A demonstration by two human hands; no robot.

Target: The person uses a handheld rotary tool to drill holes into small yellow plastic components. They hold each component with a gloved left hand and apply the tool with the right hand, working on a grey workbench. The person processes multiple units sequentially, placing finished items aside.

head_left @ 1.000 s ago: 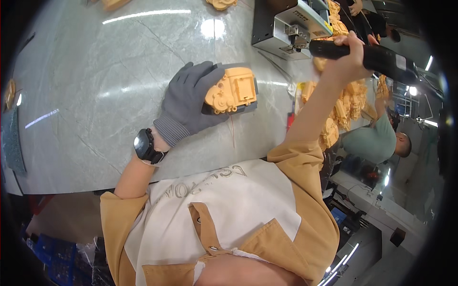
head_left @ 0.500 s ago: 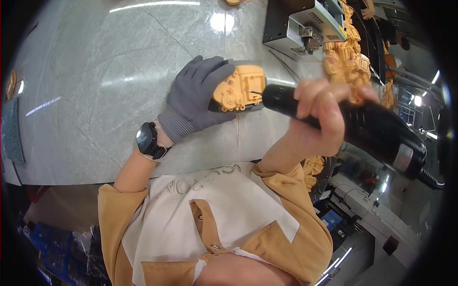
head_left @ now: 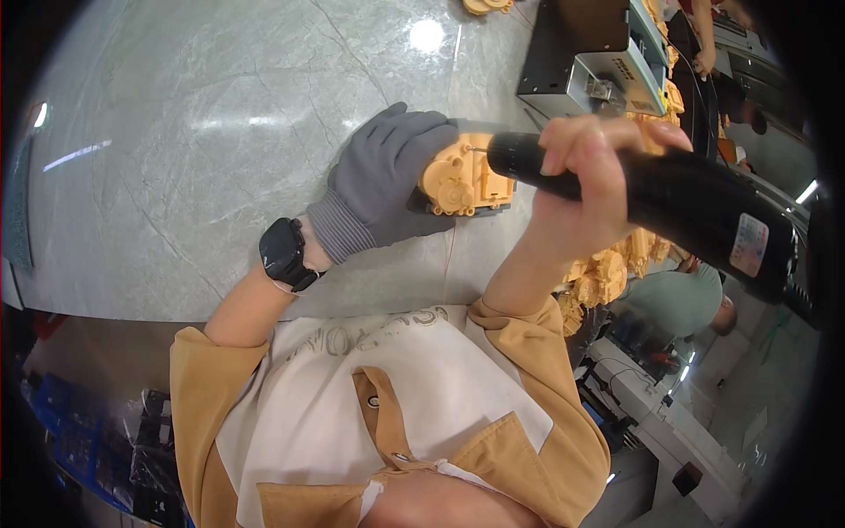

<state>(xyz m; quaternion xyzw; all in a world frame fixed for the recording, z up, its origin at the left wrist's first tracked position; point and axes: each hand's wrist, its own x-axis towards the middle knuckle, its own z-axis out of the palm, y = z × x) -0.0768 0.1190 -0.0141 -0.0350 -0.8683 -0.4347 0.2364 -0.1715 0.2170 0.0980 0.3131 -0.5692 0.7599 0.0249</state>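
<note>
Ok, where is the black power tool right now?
In the head view, the black power tool is right of centre, in the bare right hand, its front end over the orange housing.

Orange moulded housing point(head_left: 456, 187), recessed face upward, with black electric screwdriver point(head_left: 691, 201) held aslant, bit point(head_left: 476, 150) over its upper part.

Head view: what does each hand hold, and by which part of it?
The right hand grips the black power driver around the front of its body. The gloved left hand holds the orange housing by its left side.
</note>
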